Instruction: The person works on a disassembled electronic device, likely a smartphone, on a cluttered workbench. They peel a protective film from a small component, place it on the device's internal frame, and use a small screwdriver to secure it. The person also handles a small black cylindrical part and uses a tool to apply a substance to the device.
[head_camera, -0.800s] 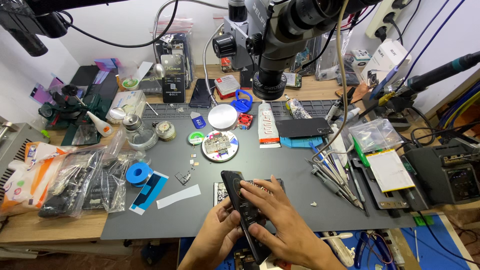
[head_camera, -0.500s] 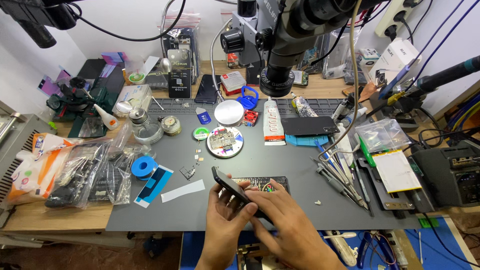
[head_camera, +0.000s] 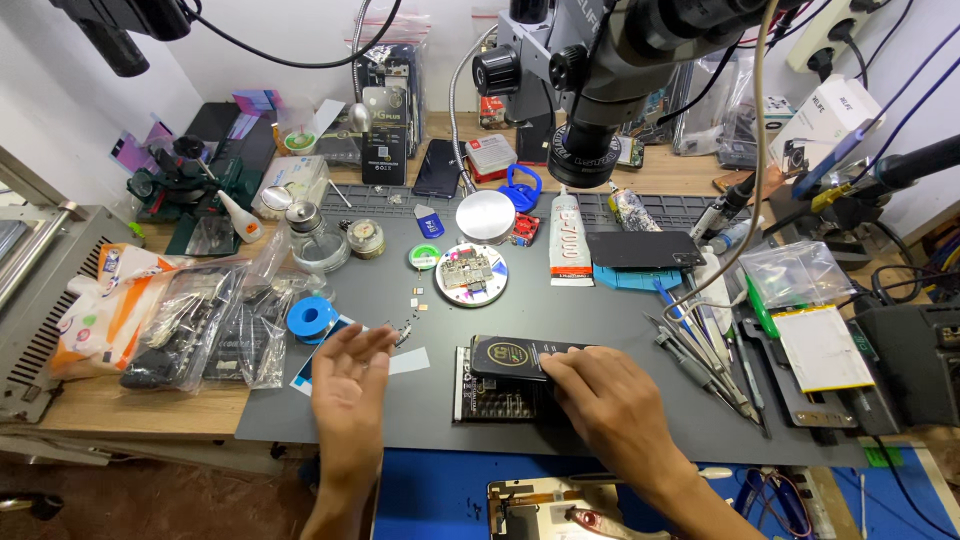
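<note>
A black phone (head_camera: 520, 357) with a round gold mark lies flat on top of a black rectangular holder (head_camera: 488, 402) on the grey work mat (head_camera: 600, 310). My right hand (head_camera: 605, 405) covers the phone's right end, with the fingers curled over it. My left hand (head_camera: 350, 385) hovers open, palm turned inward, over the mat to the left of the holder. It holds nothing. Beside it lie a white paper strip (head_camera: 408, 361) and a few tiny loose parts (head_camera: 405, 330).
A microscope head (head_camera: 600, 70) hangs over the mat's far side. Beneath it stand a round dish with a circuit board (head_camera: 470, 273), a glue tube (head_camera: 563, 240) and a dark phone back (head_camera: 640, 249). Tweezers and tools (head_camera: 700, 355) lie right; plastic bags (head_camera: 200, 320) and a blue tape roll (head_camera: 312, 318) left.
Both hands held the phone tilted up off the mat. Now it lies flat on the black holder, and my left hand has let go and moved away to the left.
</note>
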